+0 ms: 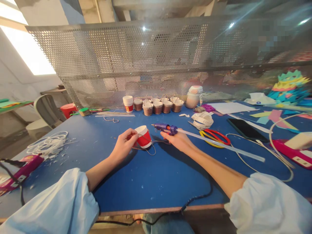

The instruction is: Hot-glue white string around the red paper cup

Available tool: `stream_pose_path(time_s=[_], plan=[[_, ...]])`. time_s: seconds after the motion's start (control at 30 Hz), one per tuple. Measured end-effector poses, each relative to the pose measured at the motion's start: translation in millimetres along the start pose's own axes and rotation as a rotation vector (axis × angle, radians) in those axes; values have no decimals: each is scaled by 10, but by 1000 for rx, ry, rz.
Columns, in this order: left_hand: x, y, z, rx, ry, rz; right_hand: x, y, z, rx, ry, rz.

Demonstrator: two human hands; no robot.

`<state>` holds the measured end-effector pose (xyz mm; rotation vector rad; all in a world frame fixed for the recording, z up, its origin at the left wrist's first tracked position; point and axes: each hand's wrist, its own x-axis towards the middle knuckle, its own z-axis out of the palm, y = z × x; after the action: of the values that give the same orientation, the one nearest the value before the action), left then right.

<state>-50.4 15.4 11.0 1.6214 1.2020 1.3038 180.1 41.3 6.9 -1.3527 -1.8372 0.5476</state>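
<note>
My left hand [125, 143] pinches a thin cord [153, 152] at the side of a red and white paper cup [143, 138], which is tilted above the blue table. The cord loops below the cup and trails to the right. Closed around a purple glue gun [166, 128] is my right hand [180, 140]; the gun's nozzle points left toward the cup, a short gap apart. A long clear glue stick [219, 144] juts from the gun's back end. My left fingers partly cover the cup's left side.
Behind the cup stand a stack of paper cups [128, 104] and several brown-wrapped cups [157, 107]. Red-handled scissors [219, 136], a ribbon roll [202, 120] and a phone [247, 130] lie right. White string [47, 143] and a power strip [20, 172] are left.
</note>
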Motion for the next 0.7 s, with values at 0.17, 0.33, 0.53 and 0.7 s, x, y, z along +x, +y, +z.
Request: stream_pose_path(time_s=[0.17,0.33,0.53,0.7], plan=[[-15,22,6,22,-8,3,196,282,-51,-227,6,98],[-12,4,0,55,2,10,213,251,-169,-417,-35,242],[13,-9,-3,40,45,34,106,16,-430,-639,-64,213],[35,-37,-6,51,87,39,-23,-144,-647,-717,-190,283]])
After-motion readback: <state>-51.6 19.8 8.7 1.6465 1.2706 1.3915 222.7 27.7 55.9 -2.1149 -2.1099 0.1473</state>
